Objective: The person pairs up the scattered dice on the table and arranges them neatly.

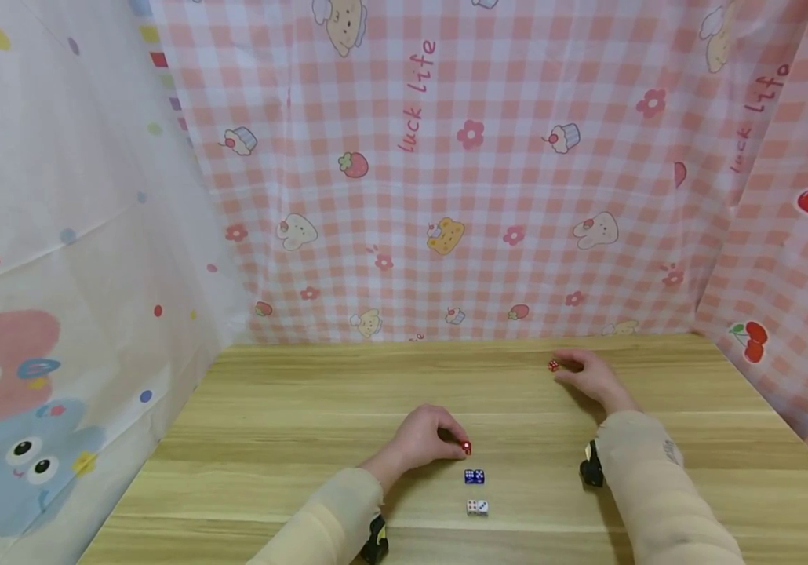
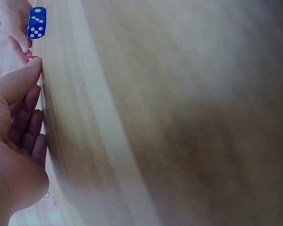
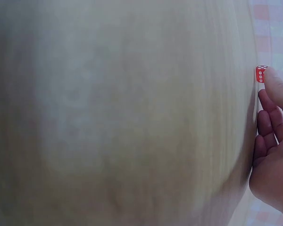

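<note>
- The left hand [image 1: 424, 439] is resting on the wooden table [image 1: 277, 424], near the front centre, with its fingers curled down toward the surface.
- The left fingertips are pinching a red die [image 1: 467, 448] against the table; in the left wrist view only a thin red edge of this die [image 2: 32, 58] is showing at the thumb tip.
- This die is a cube, so it is presenting no long axis; the head view is too small to tell which face is pointing up.
- A blue die [image 1: 474, 476] is lying just in front of the pinched die, toward the person, apart from the hand. In the left wrist view the blue die [image 2: 37, 22] is showing 1 face with 5 white pips and an adjoining face with 2.
- A white die [image 1: 477, 508] is lying nearer the person again, so the 3 dice are forming a short line running from the left fingertips toward the table's front edge.
- The right hand [image 1: 591, 377] is resting well apart, toward the rear right of the table.
- The right fingers are curling round a second red die [image 1: 553, 365], with the thumb tip pressing on it; in the right wrist view this second die [image 3: 261, 74] is standing on the table with a white-pipped face turned to the camera.
- A pink checked cloth [image 1: 489, 196] is hanging behind the table.
</note>
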The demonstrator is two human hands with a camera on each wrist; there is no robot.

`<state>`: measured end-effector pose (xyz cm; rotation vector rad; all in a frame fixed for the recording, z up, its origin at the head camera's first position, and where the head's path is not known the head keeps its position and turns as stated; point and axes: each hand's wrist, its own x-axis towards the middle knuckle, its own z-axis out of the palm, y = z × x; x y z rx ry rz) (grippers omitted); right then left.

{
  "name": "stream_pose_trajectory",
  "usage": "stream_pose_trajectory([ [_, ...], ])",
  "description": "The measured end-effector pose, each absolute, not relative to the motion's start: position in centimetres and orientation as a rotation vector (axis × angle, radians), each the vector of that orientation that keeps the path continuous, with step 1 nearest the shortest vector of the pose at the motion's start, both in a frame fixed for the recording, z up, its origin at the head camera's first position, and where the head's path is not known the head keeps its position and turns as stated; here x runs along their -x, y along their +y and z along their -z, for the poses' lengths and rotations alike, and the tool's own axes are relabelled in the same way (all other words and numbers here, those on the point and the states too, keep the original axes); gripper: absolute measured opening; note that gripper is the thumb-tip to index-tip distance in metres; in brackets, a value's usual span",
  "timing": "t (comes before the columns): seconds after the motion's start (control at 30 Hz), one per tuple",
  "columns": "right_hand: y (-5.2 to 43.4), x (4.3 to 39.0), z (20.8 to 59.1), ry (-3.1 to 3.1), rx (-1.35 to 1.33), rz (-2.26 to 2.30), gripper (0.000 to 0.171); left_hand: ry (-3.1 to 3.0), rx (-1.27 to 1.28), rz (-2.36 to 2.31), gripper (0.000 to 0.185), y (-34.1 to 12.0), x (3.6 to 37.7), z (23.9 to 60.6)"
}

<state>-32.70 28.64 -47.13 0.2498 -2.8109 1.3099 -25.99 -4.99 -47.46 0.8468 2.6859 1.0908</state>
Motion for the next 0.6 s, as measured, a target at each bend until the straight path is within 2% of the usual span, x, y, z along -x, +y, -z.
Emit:
stream_pose_trajectory([
  [0.6,28.12,33.25,47.69,-2.808,-0.15,-1.187,0.02,2.673,-0.851,-1.101,0.011,-5.05,25.94,47.41],
])
